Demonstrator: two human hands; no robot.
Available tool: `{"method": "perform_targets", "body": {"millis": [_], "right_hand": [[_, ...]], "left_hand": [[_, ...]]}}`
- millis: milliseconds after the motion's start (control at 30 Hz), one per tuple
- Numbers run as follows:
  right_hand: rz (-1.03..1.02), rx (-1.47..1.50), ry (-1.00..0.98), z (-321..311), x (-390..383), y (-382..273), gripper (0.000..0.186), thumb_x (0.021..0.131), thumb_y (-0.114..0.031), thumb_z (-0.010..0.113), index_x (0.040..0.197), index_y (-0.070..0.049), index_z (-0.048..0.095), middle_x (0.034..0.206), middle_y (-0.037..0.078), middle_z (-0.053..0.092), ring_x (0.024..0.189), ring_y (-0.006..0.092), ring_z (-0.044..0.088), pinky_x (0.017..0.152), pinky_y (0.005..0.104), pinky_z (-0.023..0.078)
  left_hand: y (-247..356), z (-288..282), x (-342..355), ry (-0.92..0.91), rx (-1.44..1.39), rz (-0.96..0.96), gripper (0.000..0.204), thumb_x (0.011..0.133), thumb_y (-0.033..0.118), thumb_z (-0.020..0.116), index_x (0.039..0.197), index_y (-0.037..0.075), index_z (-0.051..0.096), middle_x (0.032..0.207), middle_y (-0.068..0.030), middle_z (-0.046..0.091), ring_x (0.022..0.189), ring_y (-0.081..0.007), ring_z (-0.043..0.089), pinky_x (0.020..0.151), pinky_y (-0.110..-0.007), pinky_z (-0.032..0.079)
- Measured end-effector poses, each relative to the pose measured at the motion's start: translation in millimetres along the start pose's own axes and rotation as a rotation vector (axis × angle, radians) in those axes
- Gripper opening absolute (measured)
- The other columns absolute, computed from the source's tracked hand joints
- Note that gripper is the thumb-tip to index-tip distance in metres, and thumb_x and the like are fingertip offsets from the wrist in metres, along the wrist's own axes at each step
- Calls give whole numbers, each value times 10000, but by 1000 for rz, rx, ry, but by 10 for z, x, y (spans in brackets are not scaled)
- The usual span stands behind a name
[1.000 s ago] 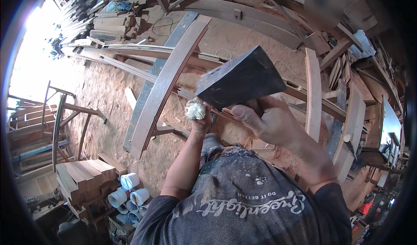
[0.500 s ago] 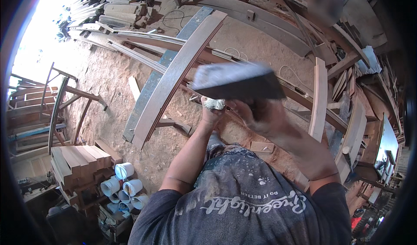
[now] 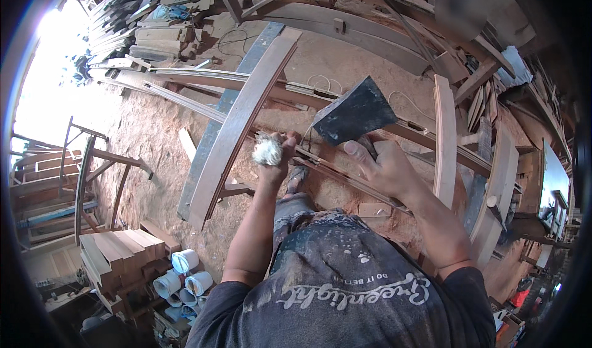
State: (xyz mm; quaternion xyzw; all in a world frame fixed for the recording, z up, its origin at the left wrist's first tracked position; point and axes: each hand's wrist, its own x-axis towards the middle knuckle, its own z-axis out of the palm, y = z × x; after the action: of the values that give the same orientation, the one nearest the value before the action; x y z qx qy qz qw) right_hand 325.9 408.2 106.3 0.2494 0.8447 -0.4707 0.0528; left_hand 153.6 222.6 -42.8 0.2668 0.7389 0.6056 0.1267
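Observation:
My right hand [image 3: 393, 170] grips the handle of a dark, flat-faced rectangular block [image 3: 356, 112], held tilted above the wooden strips with its thumb raised along the near side. I cannot make out exactly what kind of tool it is. In my left hand [image 3: 282, 160] is a whitish, fluffy wad [image 3: 267, 150], its fingers closed round it. That hand is beside a long reddish-brown board [image 3: 243, 126] with a grooved edge. Narrow wooden strips [image 3: 351, 176] run below both hands, partly hidden by them.
A blue-grey plank [image 3: 206, 147] lies under the long board. To the right stands another pale board [image 3: 445, 141]. White buckets [image 3: 185, 261] and stacked timber blocks [image 3: 114, 249] are at lower left. A metal-legged frame [image 3: 86, 169] stands at left, and piled lumber [image 3: 163, 39] at the back.
The dark block has turned from showing its pale top to showing its dark face. My left hand has moved left, away from my right hand, with the wad. The view has shifted slightly.

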Motion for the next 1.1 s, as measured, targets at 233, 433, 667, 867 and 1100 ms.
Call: {"method": "perform_targets", "body": {"millis": [233,433,667,867,1100], "right_hand": [[-395,139,42,161,8,-340,557,975,-546,613,1080,-5,694,903,159,720,854,263,698,777,387,543],[-501,-376,-69,495,238,-211,469,962,-489,652,1117,-47,630,896,205,729,849,367,742,746,465,578],[-477,-145,23,285,188,-395,521,961,-540,619,1131,-48,602,828,169,728,823,385,736,734,477,590],[-207,-427,-55,391,289,-124,638,960,-641,537,1168,-54,674,958,193,734,909,446,699,823,519,546],[-327,-248,149,101,108,-222,659,941,-647,583,1039,-16,741,1013,197,744,1015,350,711,876,400,547]], "left_hand": [[-730,207,-157,-27,661,632,435,910,329,635,1276,95,649,1267,-120,678,1197,-344,623,979,-431,499],[-1701,459,-136,-345,-808,81,650,858,516,751,1296,79,552,1163,-28,593,1160,-188,560,993,-349,463],[-1165,303,-169,-69,160,268,374,899,423,631,1134,136,675,1188,-113,674,1134,-349,612,982,-509,439],[-504,392,-5,-3,-35,483,186,861,241,670,981,105,714,969,-73,716,977,-317,668,876,-472,490],[-449,338,-87,-28,-32,129,26,822,57,708,831,63,685,762,-76,666,710,-293,638,645,-437,494]]}}
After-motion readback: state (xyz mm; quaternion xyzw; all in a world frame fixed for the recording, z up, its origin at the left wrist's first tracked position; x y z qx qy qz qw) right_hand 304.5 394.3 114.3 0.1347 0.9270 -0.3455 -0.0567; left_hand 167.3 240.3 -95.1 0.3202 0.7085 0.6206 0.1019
